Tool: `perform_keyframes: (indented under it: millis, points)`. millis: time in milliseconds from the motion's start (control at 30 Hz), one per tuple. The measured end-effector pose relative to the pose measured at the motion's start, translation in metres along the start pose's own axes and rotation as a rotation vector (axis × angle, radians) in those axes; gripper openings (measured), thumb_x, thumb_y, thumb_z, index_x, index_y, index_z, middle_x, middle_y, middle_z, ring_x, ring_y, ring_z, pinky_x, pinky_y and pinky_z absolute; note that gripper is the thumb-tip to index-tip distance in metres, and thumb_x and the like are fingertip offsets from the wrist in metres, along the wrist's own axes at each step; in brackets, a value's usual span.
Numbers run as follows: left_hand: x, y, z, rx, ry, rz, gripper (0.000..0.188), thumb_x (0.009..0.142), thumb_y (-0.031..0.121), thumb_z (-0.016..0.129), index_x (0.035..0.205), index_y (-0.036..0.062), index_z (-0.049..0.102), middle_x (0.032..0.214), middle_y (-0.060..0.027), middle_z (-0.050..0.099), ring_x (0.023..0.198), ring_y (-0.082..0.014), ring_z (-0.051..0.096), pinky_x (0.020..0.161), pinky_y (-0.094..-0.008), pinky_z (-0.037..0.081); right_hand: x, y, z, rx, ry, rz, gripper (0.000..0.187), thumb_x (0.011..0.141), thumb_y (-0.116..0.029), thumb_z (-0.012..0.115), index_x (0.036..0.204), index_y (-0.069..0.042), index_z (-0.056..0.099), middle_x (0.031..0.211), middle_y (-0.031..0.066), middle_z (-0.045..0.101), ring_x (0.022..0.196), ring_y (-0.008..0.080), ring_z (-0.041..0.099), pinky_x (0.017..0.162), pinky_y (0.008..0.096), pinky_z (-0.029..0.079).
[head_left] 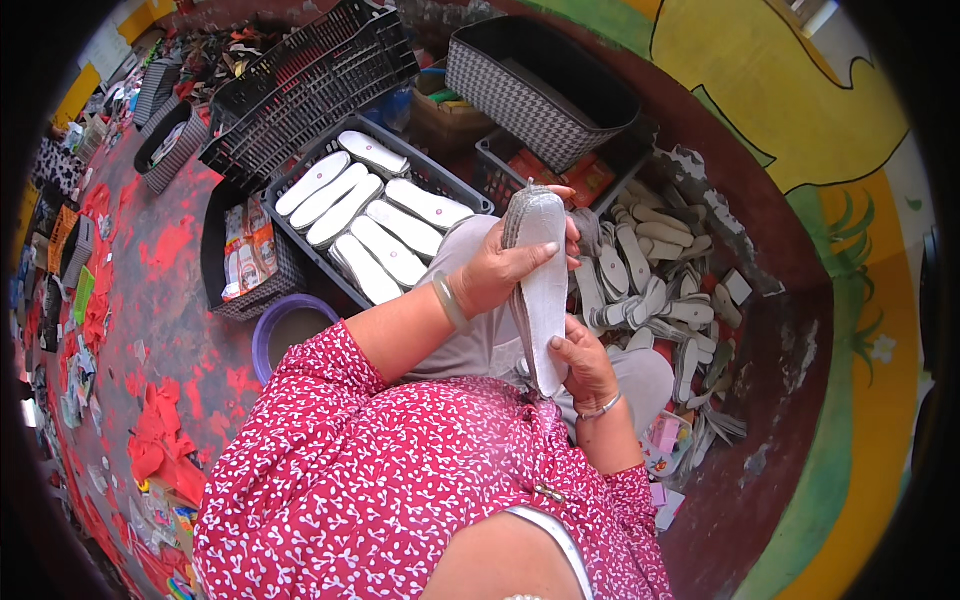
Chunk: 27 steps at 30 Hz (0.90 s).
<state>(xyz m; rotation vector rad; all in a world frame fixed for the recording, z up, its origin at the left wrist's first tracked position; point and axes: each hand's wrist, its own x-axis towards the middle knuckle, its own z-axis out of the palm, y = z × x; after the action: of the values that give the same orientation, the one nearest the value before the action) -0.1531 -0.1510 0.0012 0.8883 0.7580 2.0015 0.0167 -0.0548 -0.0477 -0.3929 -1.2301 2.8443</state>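
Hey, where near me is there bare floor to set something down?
Left: the floor between the purple tub and the red scraps, though red bits dot it. Crowded: the crate of white insoles ahead; your right side, where loose insoles heap up by your knee; and the middle, where your left hand and right hand hold an insole stack.

Along the right of the frame, you see a curved-looking wall (790,240), its dark red lower band flaking pale. Above this, note the painted yellow shape (770,90), green band (815,480) and grass blades (850,235). At left, your grey floor (195,340) bears red patches (165,245) under even light.
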Motion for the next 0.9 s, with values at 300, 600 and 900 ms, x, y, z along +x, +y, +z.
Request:
perform_keyframes:
  millis: [300,600,900]
  points:
    - [0.012,-0.006,-0.02,-0.143,0.13,-0.028,0.061,0.084,0.01,0.059,0.137,0.0087,0.03,0.122,-0.0191,0.051,0.115,-0.0286,0.052,0.096,-0.0441,0.045,-0.004,-0.005,-0.008,-0.109,0.09,-0.077,0.04,0.087,-0.014,0.061,0.12,0.004,0.048,0.1,0.011,0.062,0.084,0.0176,0.064,0.072,0.0329,0.055]
    - [0.002,-0.037,-0.037,0.308,0.371,0.194,0.024,0.093,0.008,0.05,0.116,0.0002,0.05,0.097,-0.0149,0.065,0.088,-0.0188,0.064,0.08,-0.0301,0.053,-0.013,-0.008,-0.001,-0.562,0.298,-0.205,0.037,0.087,-0.009,0.059,0.119,0.006,0.051,0.098,0.0079,0.063,0.08,0.0114,0.061,0.069,0.0237,0.05]
    - [-0.01,-0.039,-0.036,-0.04,0.415,0.06,0.023,0.094,0.01,0.05,0.115,0.001,0.049,0.103,-0.0152,0.063,0.092,-0.02,0.063,0.083,-0.0329,0.052,-0.022,-0.024,-0.024,-0.535,0.271,-0.126,0.039,0.085,-0.012,0.064,0.118,0.006,0.055,0.1,0.0059,0.064,0.086,0.0111,0.059,0.076,0.0231,0.047]
